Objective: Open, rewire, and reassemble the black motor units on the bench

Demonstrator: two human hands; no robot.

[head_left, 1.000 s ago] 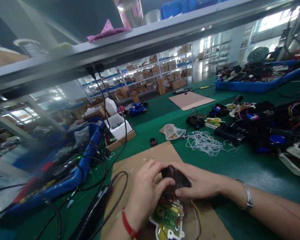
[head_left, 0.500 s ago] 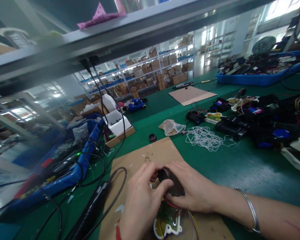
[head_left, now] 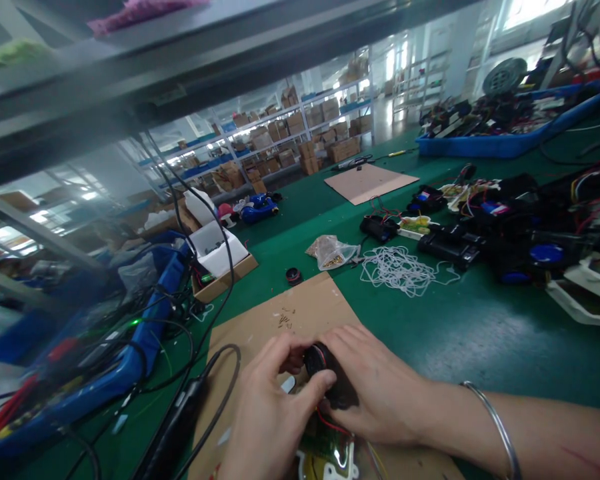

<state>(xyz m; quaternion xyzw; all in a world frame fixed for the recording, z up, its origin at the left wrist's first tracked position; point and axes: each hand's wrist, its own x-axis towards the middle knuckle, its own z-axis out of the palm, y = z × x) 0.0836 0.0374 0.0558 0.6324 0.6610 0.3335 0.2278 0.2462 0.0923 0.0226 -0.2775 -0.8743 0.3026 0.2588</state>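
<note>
My right hand [head_left: 380,390] is wrapped round a black plastic housing [head_left: 343,387] above the cardboard sheet [head_left: 260,327]. With thumb and fingers, my left hand [head_left: 273,400] pinches a round black cap with a thin red ring [head_left: 316,359] at the housing's near-left end. Whether cap and housing are joined cannot be made out. Below the hands lies a green circuit board [head_left: 333,445] on a white plastic frame [head_left: 349,469], with red and yellow wires running from it. Small brass-coloured screws [head_left: 284,319] lie loose on the cardboard, beyond my left hand.
A black corded tool [head_left: 175,427] lies at my left, beside a blue bin [head_left: 155,333] of cables. Further off are another black ring [head_left: 293,276], a bag of screws [head_left: 333,253], tangled white cord [head_left: 400,270] and black device parts [head_left: 450,247]. A shelf beam [head_left: 205,73] crosses overhead.
The camera view has shifted, so the bench items appear further left. Both hands keep their hold on the cap and housing; a pale piece now shows between my left thumb and fingers.
</note>
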